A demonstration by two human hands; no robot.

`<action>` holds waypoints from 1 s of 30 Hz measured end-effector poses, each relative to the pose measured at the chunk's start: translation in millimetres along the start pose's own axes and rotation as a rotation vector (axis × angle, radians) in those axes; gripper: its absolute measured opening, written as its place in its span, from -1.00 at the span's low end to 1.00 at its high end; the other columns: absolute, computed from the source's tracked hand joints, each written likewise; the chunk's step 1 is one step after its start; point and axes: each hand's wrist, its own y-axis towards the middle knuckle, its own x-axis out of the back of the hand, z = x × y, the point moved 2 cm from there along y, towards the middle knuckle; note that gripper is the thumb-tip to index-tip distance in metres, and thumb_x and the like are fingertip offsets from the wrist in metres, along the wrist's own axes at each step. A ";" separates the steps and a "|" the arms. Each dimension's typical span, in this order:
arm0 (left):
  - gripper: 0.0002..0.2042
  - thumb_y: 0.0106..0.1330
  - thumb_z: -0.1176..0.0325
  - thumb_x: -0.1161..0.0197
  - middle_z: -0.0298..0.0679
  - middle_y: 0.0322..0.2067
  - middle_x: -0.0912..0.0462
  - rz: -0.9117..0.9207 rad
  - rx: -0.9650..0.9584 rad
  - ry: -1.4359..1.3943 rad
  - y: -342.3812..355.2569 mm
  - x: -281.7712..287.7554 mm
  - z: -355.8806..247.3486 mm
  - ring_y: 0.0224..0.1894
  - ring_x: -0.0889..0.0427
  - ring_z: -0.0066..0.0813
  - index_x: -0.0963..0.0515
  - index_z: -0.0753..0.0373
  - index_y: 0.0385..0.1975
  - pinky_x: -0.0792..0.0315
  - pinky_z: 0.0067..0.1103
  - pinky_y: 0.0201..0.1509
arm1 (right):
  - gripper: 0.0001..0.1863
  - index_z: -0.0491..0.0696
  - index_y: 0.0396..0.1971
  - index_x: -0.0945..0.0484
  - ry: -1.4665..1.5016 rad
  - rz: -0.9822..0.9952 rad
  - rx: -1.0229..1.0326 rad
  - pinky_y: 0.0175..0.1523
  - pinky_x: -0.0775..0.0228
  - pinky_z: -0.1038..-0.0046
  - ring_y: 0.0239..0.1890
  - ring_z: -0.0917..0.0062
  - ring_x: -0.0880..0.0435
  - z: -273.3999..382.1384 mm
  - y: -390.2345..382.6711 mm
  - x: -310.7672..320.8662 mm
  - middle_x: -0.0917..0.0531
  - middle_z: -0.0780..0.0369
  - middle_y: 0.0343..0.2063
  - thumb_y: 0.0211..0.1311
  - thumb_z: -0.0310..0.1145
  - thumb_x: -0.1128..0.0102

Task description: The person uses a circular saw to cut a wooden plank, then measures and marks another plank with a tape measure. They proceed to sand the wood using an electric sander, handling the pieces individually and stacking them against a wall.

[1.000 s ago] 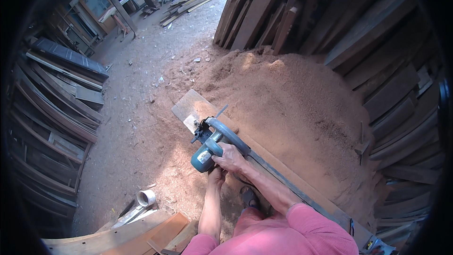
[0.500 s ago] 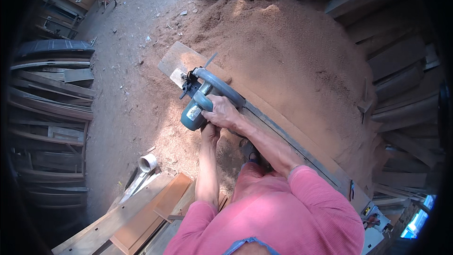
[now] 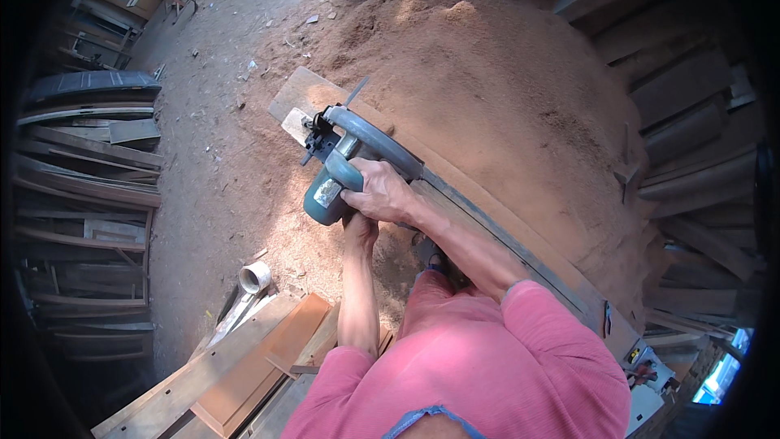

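A teal circular saw (image 3: 345,161) with a grey blade guard rests on a long wooden plank (image 3: 504,232), near the plank's far end. My right hand (image 3: 386,193) is closed around the saw's handle. My left hand (image 3: 360,229) sits just below it, under the saw's motor body, mostly hidden by the right hand; whether it grips the saw is unclear. The plank runs diagonally from upper left to lower right along the edge of a big sawdust heap (image 3: 496,81).
Stacked timber boards (image 3: 81,187) line the left side and more planks (image 3: 691,114) lean at the right and top. Loose boards (image 3: 244,366) and a short white pipe piece (image 3: 254,276) lie on the dirt floor at lower left. A machine (image 3: 646,370) stands at lower right.
The saw and my hands have stayed at the plank's far end; the view has shifted, so they sit slightly lower and further right in the picture than a second ago.
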 end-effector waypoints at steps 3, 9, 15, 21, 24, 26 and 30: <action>-0.37 0.25 0.36 -0.53 -0.29 0.16 -0.53 0.003 0.031 -0.012 -21.0 10.0 3.1 0.19 -0.58 -0.41 -0.37 0.17 0.29 -0.57 -0.43 0.26 | -0.65 -0.19 -0.16 -0.59 0.029 0.029 0.040 -0.01 -0.55 0.14 -0.13 -0.04 -0.72 33.3 -21.9 6.9 -0.71 -0.10 -0.27 0.10 -0.29 -0.33; -0.42 0.32 0.33 -0.47 -0.31 0.19 -0.51 0.010 0.004 0.037 -132.0 -15.5 11.3 0.20 -0.56 -0.41 -0.36 0.13 0.30 -0.54 -0.42 0.27 | -0.58 -0.25 -0.15 -0.56 0.042 0.170 0.054 -0.01 -0.53 0.13 -0.13 -0.07 -0.71 69.0 -97.5 18.1 -0.69 -0.17 -0.29 0.05 -0.27 -0.31; -0.55 0.39 0.30 -0.37 -0.33 0.11 -0.55 -0.098 0.120 0.021 -332.5 -19.6 89.1 0.11 -0.61 -0.40 -0.41 0.08 0.24 -0.57 -0.40 0.13 | -0.49 -0.31 -0.12 -0.49 0.186 0.384 0.060 0.02 -0.47 0.12 -0.13 -0.02 -0.70 84.6 -264.5 31.5 -0.66 -0.16 -0.28 0.06 -0.22 -0.33; -0.68 0.46 0.27 -0.28 -0.34 -0.09 -0.63 -0.284 0.145 -0.158 -454.8 -43.0 161.2 -0.03 -0.61 -0.40 -0.49 0.10 0.15 -0.55 -0.34 0.07 | -0.60 -0.30 -0.26 -0.52 0.117 0.589 -0.028 -0.13 -0.48 0.19 -0.29 0.22 -0.68 69.1 -358.9 7.8 -0.65 -0.05 -0.39 0.09 -0.24 -0.30; -0.74 0.49 0.30 -0.20 -0.30 -0.08 -0.62 -0.361 0.138 -0.149 -546.3 -40.2 212.0 -0.03 -0.61 -0.38 -0.51 0.16 0.11 -0.56 -0.32 0.09 | -0.68 -0.25 -0.35 -0.52 0.100 0.692 -0.134 -0.17 -0.45 0.26 -0.36 0.39 -0.60 90.4 -443.6 19.5 -0.60 0.13 -0.47 0.12 -0.27 -0.30; -0.76 0.51 0.31 -0.15 -0.28 -0.08 -0.62 -0.357 0.207 -0.150 -589.2 -85.7 200.5 -0.03 -0.61 -0.39 -0.53 0.21 0.08 -0.56 -0.35 0.10 | -0.68 -0.25 -0.40 -0.52 0.083 0.672 -0.191 -0.22 -0.46 0.25 -0.43 0.40 -0.59 87.1 -479.7 25.0 -0.59 0.15 -0.53 0.12 -0.25 -0.31; -0.75 0.54 0.24 -0.09 -0.28 -0.20 -0.60 -0.256 0.152 0.326 -627.2 -72.4 203.6 -0.22 -0.58 -0.46 -0.53 0.30 -0.03 -0.53 -0.48 -0.04 | -0.63 -0.29 -0.37 -0.58 -0.077 0.680 -0.176 -0.21 -0.50 0.24 -0.37 0.36 -0.70 52.4 -524.7 -1.2 -0.66 0.05 -0.47 0.12 -0.20 -0.30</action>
